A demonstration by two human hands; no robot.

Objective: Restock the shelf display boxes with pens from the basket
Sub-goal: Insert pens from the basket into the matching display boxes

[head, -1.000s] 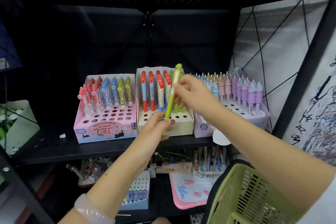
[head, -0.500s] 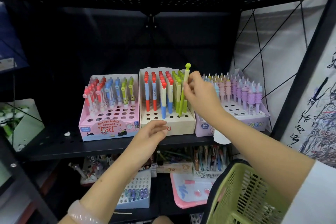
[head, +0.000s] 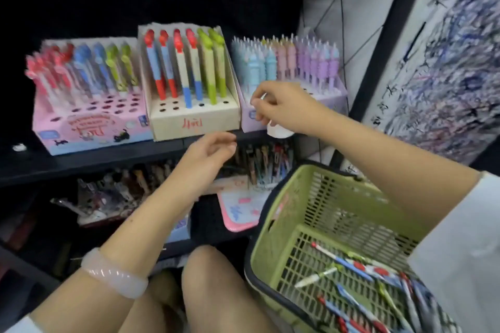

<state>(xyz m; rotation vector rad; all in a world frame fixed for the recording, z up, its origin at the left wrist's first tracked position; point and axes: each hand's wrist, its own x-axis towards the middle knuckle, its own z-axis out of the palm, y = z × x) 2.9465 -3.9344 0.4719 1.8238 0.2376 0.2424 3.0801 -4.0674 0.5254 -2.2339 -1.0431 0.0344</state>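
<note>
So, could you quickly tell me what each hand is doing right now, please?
Left hand: fingers loosely curled, holding nothing, below the cream display box.
Right hand: fingers curled; whether it pinches something cannot be told.

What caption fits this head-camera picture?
Both empty hands, left and right, hover before pen display boxes; green basket holds more pens.

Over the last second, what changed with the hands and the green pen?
The right hand let go of the green pen, now standing in the cream box, and drew back empty. The left hand also released it and hangs open below. The boxes and the basket stayed put.
</note>
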